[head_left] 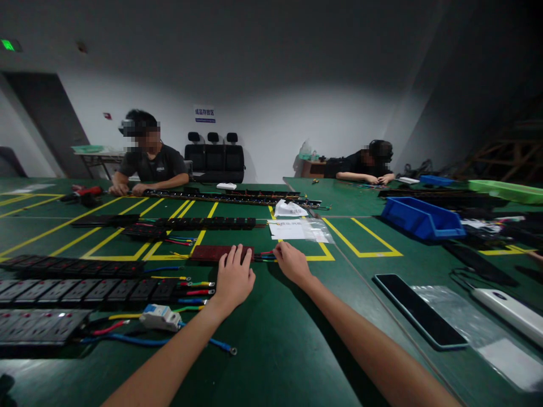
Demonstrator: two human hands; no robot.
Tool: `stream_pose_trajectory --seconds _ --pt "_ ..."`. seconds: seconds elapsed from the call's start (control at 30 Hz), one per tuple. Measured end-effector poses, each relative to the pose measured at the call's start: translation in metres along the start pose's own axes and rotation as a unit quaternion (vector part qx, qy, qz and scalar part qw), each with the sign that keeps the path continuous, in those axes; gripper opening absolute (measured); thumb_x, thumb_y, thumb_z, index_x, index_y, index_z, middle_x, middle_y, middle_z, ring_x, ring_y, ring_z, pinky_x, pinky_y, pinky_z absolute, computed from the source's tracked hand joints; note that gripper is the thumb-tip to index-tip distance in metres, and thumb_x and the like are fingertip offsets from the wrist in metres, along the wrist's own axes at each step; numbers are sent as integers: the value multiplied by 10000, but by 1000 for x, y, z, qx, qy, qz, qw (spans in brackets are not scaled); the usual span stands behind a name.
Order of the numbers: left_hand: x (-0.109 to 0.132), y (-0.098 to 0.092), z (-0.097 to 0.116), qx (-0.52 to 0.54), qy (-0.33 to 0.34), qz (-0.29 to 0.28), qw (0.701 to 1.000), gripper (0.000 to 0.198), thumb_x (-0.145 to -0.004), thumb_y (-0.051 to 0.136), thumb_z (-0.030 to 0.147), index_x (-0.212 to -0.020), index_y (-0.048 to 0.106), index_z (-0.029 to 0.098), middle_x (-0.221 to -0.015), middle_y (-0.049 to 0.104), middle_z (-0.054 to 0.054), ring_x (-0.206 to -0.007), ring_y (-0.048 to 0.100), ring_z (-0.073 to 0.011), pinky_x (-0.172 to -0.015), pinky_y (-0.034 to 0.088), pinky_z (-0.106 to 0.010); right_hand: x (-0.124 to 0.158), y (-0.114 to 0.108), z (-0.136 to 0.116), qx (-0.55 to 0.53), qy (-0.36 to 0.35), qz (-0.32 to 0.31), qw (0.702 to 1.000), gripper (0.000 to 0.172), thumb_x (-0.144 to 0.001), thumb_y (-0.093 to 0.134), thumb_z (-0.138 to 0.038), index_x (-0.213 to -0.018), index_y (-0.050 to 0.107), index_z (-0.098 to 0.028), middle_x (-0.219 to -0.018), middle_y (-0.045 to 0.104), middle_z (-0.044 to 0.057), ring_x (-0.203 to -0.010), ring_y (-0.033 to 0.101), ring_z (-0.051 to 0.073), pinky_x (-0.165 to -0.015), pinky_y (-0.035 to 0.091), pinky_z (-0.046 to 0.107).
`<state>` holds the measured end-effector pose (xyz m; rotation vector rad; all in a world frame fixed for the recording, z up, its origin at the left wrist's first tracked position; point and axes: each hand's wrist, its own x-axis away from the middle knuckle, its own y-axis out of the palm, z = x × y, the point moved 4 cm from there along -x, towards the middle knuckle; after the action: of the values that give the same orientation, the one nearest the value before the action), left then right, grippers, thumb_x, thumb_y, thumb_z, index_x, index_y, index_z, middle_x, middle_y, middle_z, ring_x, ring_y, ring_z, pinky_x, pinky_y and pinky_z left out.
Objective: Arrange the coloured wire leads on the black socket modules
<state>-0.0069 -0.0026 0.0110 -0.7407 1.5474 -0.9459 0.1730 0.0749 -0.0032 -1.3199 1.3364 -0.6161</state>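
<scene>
Currently L hand point(234, 277) rests palm-down on dk red strip point(205, 254), fingers slightly apart; strip pokes out to its left. R hand point(292, 263), just right of it, has fingertips together on the coloured wires point(263, 257) at strip's rt end. White paper point(288, 230) lies just beyond R hand; phone point(419, 311) nearer, to its rt; blue bin point(419, 219) farther off, same side. Black socket strips point(89, 290) sit left of L hand.

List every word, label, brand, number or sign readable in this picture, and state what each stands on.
"成品存放区": wall sign; its lower line is too small to read.
Flat white sheet: characters, too blurred to read.
Crumpled paper: marks, too blurred.
Dark shirt, seated person at left: chest mark, too small.
Green lit sign: too blurred.
</scene>
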Motion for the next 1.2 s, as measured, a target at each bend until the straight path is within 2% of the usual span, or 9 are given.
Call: stream_pose_trajectory --seconds 0.7,0.93,1.2 --pt "-1 -2 0 2 2 -13 1000 522 -950 453 303 -1453 517 181 -1517 482 -145 -1417 417 -311 -1133 354 -504 1 0 1 0 -2 -5 1000 214 -1047 419 -366 -1042 580 -225 -1051 688 39 -895 637 161 -662 347 264" --pt "0 2 0 -5 6 9 1000 529 -924 490 289 -1440 529 183 -1522 476 -143 -1417 413 -310 -1132 347 -483 -1 2 2 3 -5 10 1000 187 -1039 443 -356 -1016 575 -226 -1040 691 27 -887 637 165 -653 331 266" --pt "-1 -1 0 -4 4 -2 1000 527 -930 485 288 -1444 525 178 -1515 483 -146 -1415 416 -311 -1133 345 -490 -1 3 3 -1 -4 7 1000 194 -1040 435 -362 -1025 577 -230 -1050 691 28 -871 637 166 -641 325 264"
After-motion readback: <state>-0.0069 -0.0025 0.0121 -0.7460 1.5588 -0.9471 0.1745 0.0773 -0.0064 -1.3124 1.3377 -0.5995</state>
